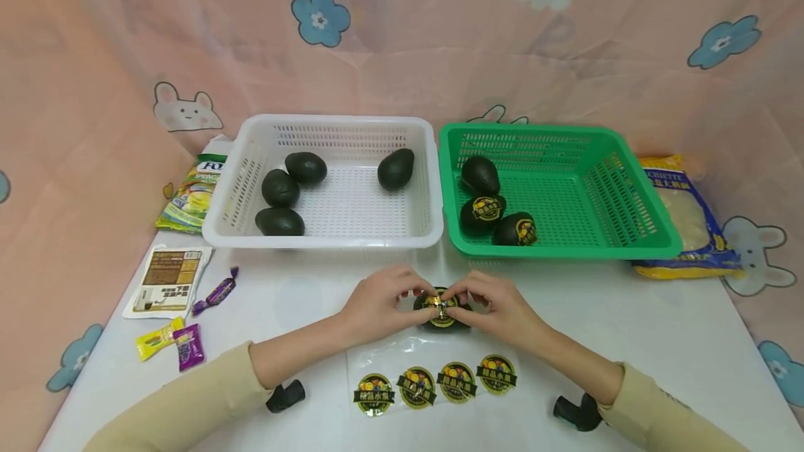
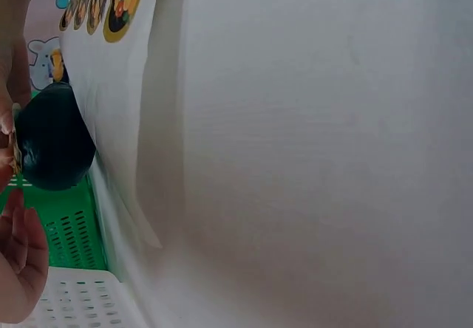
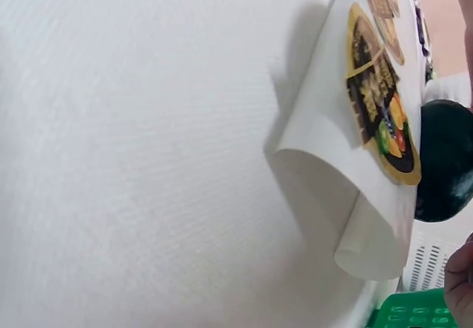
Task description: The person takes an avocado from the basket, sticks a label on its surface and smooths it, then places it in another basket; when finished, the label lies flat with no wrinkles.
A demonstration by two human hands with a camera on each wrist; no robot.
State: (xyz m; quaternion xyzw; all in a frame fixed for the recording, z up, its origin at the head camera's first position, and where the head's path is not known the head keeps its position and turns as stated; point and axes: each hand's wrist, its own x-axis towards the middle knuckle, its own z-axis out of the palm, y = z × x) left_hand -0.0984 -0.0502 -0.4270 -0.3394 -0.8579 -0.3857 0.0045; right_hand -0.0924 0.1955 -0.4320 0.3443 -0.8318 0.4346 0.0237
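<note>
Now showing: dark, glossy avocado point(image 2: 58, 137) | lying on its side, white table point(image 1: 301, 291) | up top, round black-and-gold sticker point(image 1: 442, 319)

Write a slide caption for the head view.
Left fingers and right fingers hold a sticker on an avocado, in front of a white basket and green basket.

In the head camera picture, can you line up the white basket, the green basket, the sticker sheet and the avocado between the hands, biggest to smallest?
1. White basket and green basket: they look about alike, so I can't rank them.
2. Sticker sheet.
3. Avocado, partly covered.
</note>
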